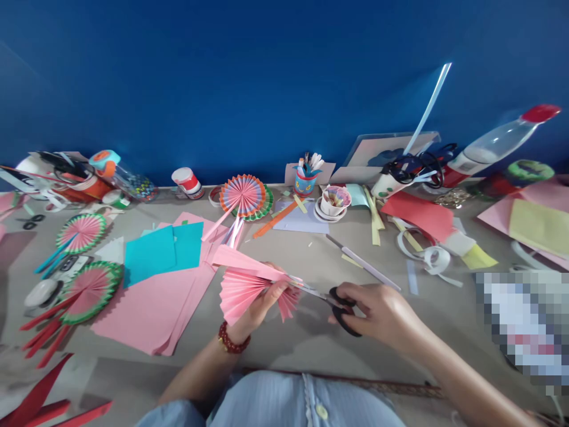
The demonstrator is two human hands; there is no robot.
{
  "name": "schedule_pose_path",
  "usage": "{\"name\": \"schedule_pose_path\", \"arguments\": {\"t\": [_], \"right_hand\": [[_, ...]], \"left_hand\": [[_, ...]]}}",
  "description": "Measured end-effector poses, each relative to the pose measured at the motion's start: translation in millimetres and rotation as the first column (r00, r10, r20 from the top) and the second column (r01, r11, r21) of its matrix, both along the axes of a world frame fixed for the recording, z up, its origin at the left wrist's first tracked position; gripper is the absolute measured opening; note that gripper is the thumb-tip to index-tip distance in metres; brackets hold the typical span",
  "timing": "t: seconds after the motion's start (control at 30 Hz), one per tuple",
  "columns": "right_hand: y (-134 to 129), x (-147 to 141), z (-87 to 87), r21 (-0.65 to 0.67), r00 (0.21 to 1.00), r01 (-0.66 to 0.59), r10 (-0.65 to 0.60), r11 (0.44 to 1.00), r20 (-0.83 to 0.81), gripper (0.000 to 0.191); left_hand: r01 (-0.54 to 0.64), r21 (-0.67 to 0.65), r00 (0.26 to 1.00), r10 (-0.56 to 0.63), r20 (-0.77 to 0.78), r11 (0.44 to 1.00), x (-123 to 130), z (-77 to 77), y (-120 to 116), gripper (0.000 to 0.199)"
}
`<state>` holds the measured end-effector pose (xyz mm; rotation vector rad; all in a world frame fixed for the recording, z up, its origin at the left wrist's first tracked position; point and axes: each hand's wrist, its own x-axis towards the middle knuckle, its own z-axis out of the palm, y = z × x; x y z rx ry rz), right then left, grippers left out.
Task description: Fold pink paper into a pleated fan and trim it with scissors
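Pleated pink paper (242, 290) is pinched in my left hand (262, 305), its folds fanned out on both sides of the fingers. A red beaded bracelet (232, 341) circles that wrist. My right hand (377, 311) grips black-handled scissors (342, 305) by the finger loops. The scissor blades reach left to the upper edge of the pink paper, near my left fingertips. Whether the blades are parted there is too small to tell. Pink paper sheets (142, 314) lie left of my left hand, with turquoise paper (162, 252) on top.
Finished paper fans (91, 290) lie at the left, and an orange-edged fan (243, 198) rests near the wall. A cutter-like tool (368, 264) lies beyond my right hand. White tape (435, 259), red paper (418, 214) and a tilted plastic bottle (493, 142) occupy the right side.
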<state>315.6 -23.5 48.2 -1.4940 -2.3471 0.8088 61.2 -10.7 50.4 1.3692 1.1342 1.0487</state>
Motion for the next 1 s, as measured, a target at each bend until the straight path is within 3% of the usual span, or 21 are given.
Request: {"name": "schedule_pose_path", "arguments": {"t": [0.33,0.5,0.67,0.83,1.0], "right_hand": [[1.2,-3.3,-3.9,-0.072,1.000,0.026,-0.026,0.997,0.009,0.021],[0.9,-4.0,-5.0,-0.082,0.998,0.041,-0.044,0.996,-0.040,0.020],[4.1,-8.8,-7.8,-0.070,0.976,0.098,-0.110,0.993,-0.189,0.018],[11.0,-13.2,-21.3,0.005,0.966,0.259,-0.259,0.966,-0.018,0.018],[12.3,-14.7,-28.5,-0.006,0.964,0.266,-0.266,0.964,-0.003,0.021]], "left_hand": [[0.027,0.027,0.999,-0.027,0.018,0.999,-5.6,-15.6,-2.3,0.022],[0.006,0.055,1.000,-0.007,0.022,0.998,-3.2,-9.9,-2.2,0.025],[0.025,0.075,0.999,-0.023,-0.033,0.997,-3.1,-8.7,-2.8,0.027],[0.041,0.070,0.999,-0.042,0.003,0.997,-2.1,-14.4,-1.5,0.027],[-0.001,0.053,0.999,-0.001,0.037,0.999,0.7,-14.2,-2.8,0.026]]}}
